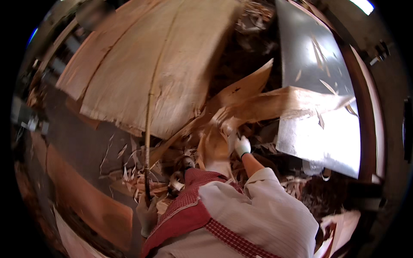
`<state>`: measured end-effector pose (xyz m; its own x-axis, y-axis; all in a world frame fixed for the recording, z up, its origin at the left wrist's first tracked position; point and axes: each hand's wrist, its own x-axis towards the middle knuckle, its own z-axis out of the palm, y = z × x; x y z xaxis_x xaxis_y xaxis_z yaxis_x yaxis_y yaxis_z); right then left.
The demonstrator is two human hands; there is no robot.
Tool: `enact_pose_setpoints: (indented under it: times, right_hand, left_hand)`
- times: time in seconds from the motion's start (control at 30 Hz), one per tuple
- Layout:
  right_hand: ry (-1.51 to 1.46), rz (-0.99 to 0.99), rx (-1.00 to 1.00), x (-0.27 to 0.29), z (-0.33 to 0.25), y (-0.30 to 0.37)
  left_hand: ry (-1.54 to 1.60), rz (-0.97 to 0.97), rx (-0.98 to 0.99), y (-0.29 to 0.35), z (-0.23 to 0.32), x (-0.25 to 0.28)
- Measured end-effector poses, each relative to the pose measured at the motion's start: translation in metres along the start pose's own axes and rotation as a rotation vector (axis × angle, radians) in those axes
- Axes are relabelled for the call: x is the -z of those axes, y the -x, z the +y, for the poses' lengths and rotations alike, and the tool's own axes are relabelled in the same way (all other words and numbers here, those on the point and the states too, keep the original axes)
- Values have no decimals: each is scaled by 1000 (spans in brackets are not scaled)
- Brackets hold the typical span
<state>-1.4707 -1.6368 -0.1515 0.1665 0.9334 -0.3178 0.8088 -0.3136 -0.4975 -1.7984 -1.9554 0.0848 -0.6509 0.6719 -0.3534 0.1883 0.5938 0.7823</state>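
Observation:
My left hand (pixel 146 213) is closed around the lower end of a long thin stick (pixel 150 116). The stick reaches up and away across a large pale sheet of wood veneer (pixel 122 71). Farther right, my right hand (pixel 243 146), in a white glove, is closed at the edge of bunched, bent veneer strips (pixel 217 144). Its fingertips are partly hidden there. One broad strip (pixel 301 102) runs from this bunch to the right, over a shiny metal sheet (pixel 318 144). Another strip (pixel 245 83) points up and away.
Torn veneer scraps (pixel 142 182) litter the floor around my feet. A reddish veneer piece (pixel 92 198) lies at the lower left. The metal slope is bordered by a dark rail (pixel 360 112) on the right. More pale sheets (pixel 342 230) stand at the lower right.

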Motion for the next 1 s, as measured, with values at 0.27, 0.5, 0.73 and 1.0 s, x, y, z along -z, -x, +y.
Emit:
enact_pose_setpoints:
  times: [0.27,0.5,0.73,1.0]
  right_hand:
    - [-431,802,-243,230,-59,-96]
    - [1261,-120,-649,233,40,-218]
    - [660,-722,135,-48,-129,-164]
    - [396,-278,170,-172,-124,44]
  left_hand:
    - [-105,-207,-249,-128,55,34]
    - [-121,-349,-230,-241,109,46]
    - [-32,-577,58,-350,113,49]
    - [-45,-712,140,-459,98,68]
